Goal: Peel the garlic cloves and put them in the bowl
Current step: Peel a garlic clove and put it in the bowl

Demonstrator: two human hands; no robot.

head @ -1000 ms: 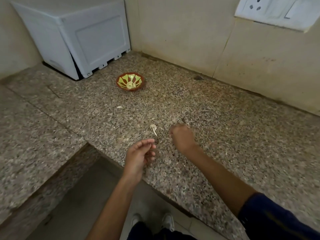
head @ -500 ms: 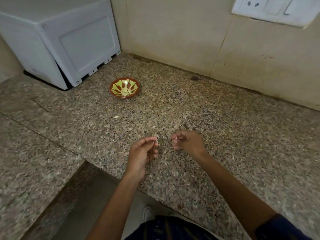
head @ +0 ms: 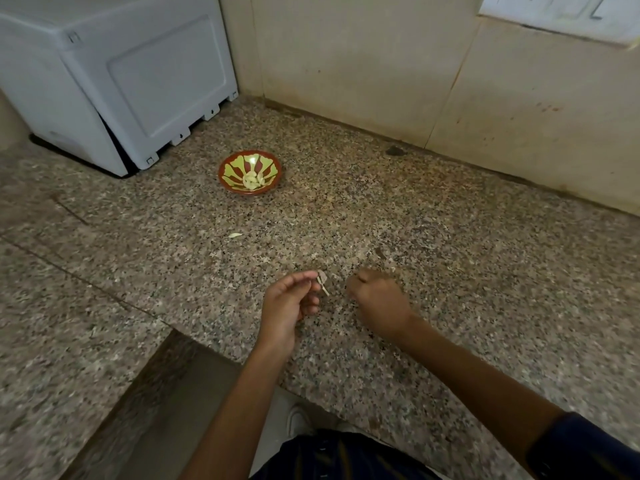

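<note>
The garlic clove (head: pixel 322 279), with some skin hanging from it, is pinched in the fingertips of the left hand (head: pixel 289 306) above the desk (head: pixel 450 271); I judge it only partly peeled. The right hand (head: pixel 377 299) is curled just beside it; whether it holds anything I cannot tell. Several peeled cloves lie already in the bowl (head: pixel 250 172), well apart; one more piece (head: pixel 236 235) lies on the desk between.

Red-and-green striped bowl (head: pixel 250 172), speckled counter (head: pixel 450 271)
</note>
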